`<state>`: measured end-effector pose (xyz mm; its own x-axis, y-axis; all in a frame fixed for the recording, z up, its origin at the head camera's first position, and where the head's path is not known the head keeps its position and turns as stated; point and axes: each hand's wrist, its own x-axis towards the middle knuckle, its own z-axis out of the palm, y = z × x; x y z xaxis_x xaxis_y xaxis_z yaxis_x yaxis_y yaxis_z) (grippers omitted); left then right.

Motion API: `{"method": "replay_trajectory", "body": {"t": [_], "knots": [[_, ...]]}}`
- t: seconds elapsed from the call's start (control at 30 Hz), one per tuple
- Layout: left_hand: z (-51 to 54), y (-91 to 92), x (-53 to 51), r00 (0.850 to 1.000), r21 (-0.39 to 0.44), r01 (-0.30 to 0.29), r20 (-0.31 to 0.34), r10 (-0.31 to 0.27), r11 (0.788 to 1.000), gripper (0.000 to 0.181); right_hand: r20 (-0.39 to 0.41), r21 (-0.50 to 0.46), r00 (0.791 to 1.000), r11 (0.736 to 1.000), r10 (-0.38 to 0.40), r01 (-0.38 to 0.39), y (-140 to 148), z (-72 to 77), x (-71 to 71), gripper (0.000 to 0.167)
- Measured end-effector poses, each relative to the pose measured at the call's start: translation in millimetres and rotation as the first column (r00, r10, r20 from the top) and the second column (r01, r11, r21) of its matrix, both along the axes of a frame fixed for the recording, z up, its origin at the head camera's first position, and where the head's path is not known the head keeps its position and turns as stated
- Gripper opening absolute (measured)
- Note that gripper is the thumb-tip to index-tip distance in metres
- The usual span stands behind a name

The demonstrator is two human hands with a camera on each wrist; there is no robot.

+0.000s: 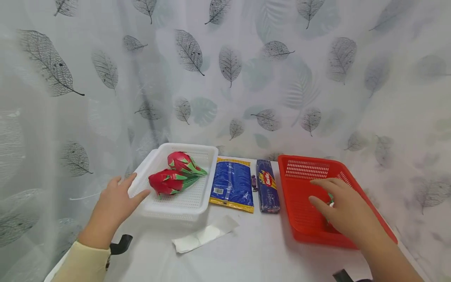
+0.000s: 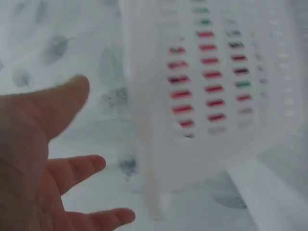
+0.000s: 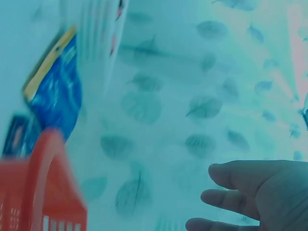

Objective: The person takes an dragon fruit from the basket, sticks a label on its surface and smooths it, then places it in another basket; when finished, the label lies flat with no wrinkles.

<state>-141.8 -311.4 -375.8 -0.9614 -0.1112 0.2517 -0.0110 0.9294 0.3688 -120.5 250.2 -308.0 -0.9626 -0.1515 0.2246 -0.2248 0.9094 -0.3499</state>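
The left hand (image 1: 114, 205) is spread just beside the white plastic basket (image 1: 193, 194), thumb and fingers apart, clear of its wall; two dragon fruits (image 1: 166, 181) lie inside, beyond the thumb. Then come a blue packet (image 1: 230, 182) and Barilla spaghetti (image 1: 268, 186). The right hand (image 1: 347, 207) hovers over the red basket (image 1: 296, 203), thumb apart from fingers, partly hiding a green-and-silver item (image 1: 331, 200). The step looks like reaching; gripping either basket would call for moving closer and curling the fingers.

The left hand (image 1: 113, 204) and right hand (image 1: 348, 207) extend forward, fingers (image 2: 77, 172) parted.
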Motion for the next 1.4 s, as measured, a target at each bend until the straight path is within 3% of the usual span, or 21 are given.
{"method": "replay_trajectory", "body": {"t": [0.03,0.1,0.17,0.23,0.3,0.53,0.67,0.8,0.9,1.03,1.17,1.3,1.4], "knots": [[-4.8,-10.7,-4.8,0.996,0.025,0.011,0.089,-0.013,1.000,0.089,-0.011,-0.017,1.000,1.000,0.005,-0.005,-9.1,2.4,2.1,0.059],[-16.4,-24.1,-14.4,0.972,0.162,0.029,0.226,-0.066,0.986,0.101,-0.011,-0.035,1.000,0.999,0.012,-0.012,-28.0,6.4,5.3,0.058],[-27.5,-29.5,-21.2,0.953,0.305,0.016,0.283,-0.106,0.952,0.105,-0.010,-0.047,1.000,0.999,0.027,-0.027,-46.2,8.4,7.7,0.056],[-36.2,-30.9,-24.9,0.946,0.391,-0.021,0.305,-0.109,0.920,0.108,0.002,-0.048,0.999,0.998,0.048,-0.048,-63.9,8.6,8.7,0.054],[-40.9,-30.5,-26.2,0.949,0.444,-0.059,0.304,-0.088,0.894,0.111,0.022,-0.053,0.997,0.996,0.075,-0.074,-81.1,7.0,7.6,0.052],[-43.2,-32.7,-27.2,0.954,0.463,-0.092,0.295,-0.055,0.882,0.119,0.087,-0.115,0.979,0.978,0.185,-0.175,-158.3,-10.2,-1.4,0.048],[-43.7,-33.0,-27.5,0.958,0.501,-0.096,0.283,-0.057,0.860,0.118,0.136,-0.176,0.933,0.935,0.333,-0.308,-206.2,-13.5,-11.5,0.047],[-44.1,-29.8,-28.0,0.961,0.548,-0.090,0.266,-0.071,0.832,0.117,0.211,-0.096,0.868,0.893,0.449,-0.439,-248.1,-10.0,-38.7,0.049],[-44.4,-28.3,-26.7,0.963,0.545,-0.097,0.264,-0.061,0.833,0.116,0.301,-0.005,0.830,0.872,0.469,-0.490,-280.5,-5.7,-65.2,0.055],[-46.3,-27.6,-23.0,0.961,0.539,-0.111,0.272,-0.048,0.835,0.117,0.401,0.069,0.809,0.866,0.430,-0.495,-320.8,-3.3,-96.4,0.067],[-47.9,-27.1,-24.3,0.958,0.546,-0.120,0.284,-0.048,0.829,0.124,0.445,0.128,0.793,0.847,0.417,-0.517,-351.3,-3.5,-123.2,0.075],[-47.6,-26.7,-24.8,0.958,0.550,-0.131,0.284,-0.037,0.825,0.124,0.478,0.129,0.773,0.837,0.418,-0.532,-374.7,-5.9,-144.1,0.084],[-47.6,-27.0,-23.9,0.959,0.556,-0.138,0.282,-0.030,0.819,0.119,0.538,0.109,0.745,0.843,0.395,-0.526,-388.5,-12.2,-155.3,0.091]]}}
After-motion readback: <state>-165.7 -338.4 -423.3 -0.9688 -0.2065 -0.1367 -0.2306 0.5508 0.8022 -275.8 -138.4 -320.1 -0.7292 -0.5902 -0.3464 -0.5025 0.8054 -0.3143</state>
